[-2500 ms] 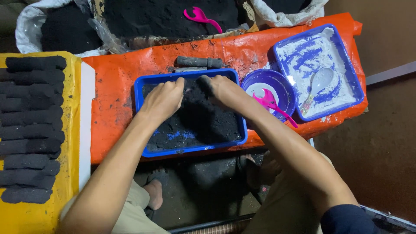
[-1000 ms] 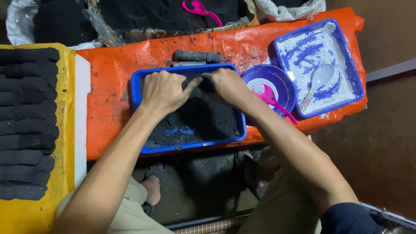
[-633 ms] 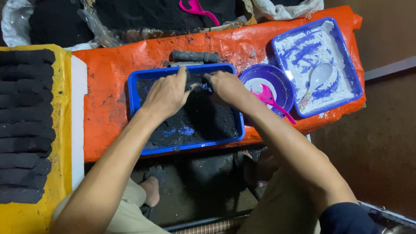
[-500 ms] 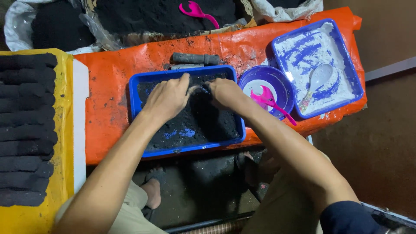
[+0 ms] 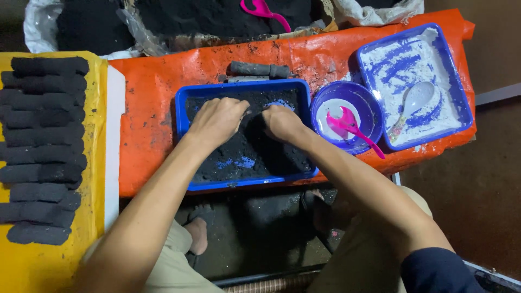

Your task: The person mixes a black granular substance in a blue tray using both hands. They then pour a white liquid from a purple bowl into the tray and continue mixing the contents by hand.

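A blue rectangular tray [image 5: 182, 142] on an orange sheet [image 5: 152, 125] holds black, damp-looking powder [image 5: 255, 154]. My left hand [image 5: 217, 120] and my right hand [image 5: 282, 122] are both pressed down into the powder near the tray's far side, fingers curled and close together, gathering the black stuff between them. A dark cylinder [image 5: 258, 69] lies just beyond the tray's far rim.
Rows of black formed sticks [image 5: 43, 146] lie on a yellow sheet at the left. A purple bowl [image 5: 364, 107] with a pink scoop [image 5: 353, 126] sits right of the tray. A second blue tray [image 5: 413, 81] holds white powder and a spoon [image 5: 413, 103]. Black powder bags [image 5: 206, 16] lie behind.
Both hands have kept kneading in the tray, drawing slightly back toward its middle and closing toward each other. The view has shifted a little.
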